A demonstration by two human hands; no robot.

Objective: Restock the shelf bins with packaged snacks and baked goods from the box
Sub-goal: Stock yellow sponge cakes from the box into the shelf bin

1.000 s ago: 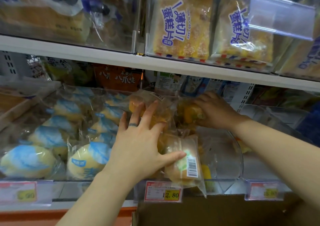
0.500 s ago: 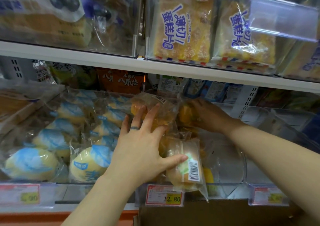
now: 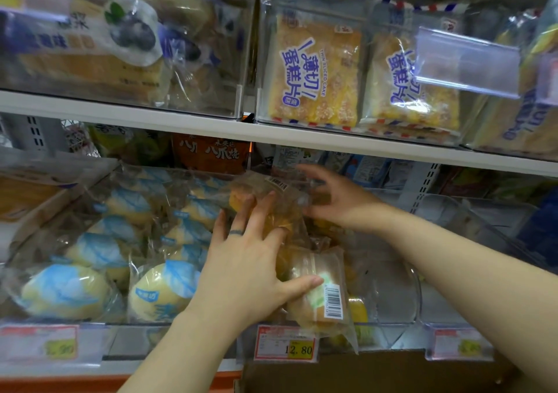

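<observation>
In one bin (image 3: pixel 403 296), left hand (image 3: pixel 250 272) and right hand (image 3: pixel 338 204), both spread, touch two buns (image 3: pixel 315 309).

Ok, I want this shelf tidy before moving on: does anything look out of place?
Yes. The front bun pack juts over the front edge of its bin, wrapper drooping beside the 12.80 price tag. Above, a clear label holder hangs tilted and blank.

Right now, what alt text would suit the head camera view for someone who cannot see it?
A person's left hand lies spread over clear-wrapped golden cakes in a clear shelf bin, thumb on the front packet, while the right hand reaches open-fingered towards the packets behind. Blue-and-white wrapped buns lie to the left; sliced cake packets stand on the shelf above.
</observation>
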